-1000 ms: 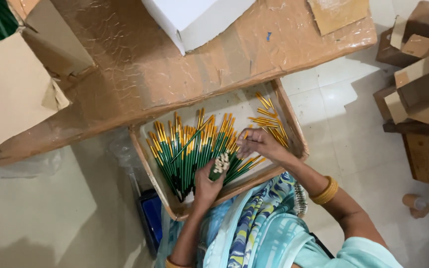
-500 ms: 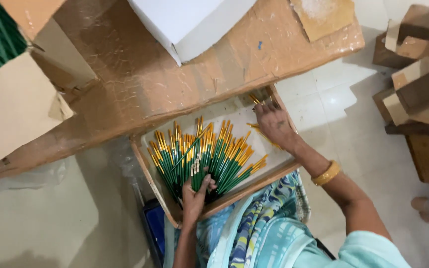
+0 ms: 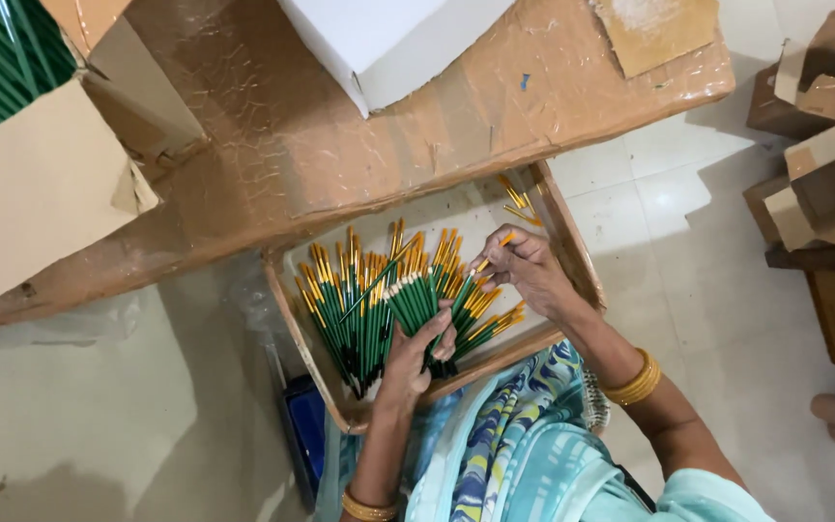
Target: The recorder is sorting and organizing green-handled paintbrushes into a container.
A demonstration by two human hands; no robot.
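I see green pencils (image 3: 379, 309) with yellow ends — fanned in a loose heap inside a shallow cardboard tray (image 3: 572, 246). One small bunch (image 3: 416, 302) stands gathered — tips pale, ends aligned.

tight tray, open corner at the far right

green pencils (image 3: 379, 300) fill the tray (image 3: 572, 251) from its left wall to the middle; only bare bottom near a few loose pencils (image 3: 516, 198) stays free, with the table edge (image 3: 244, 232) overhanging the far side.
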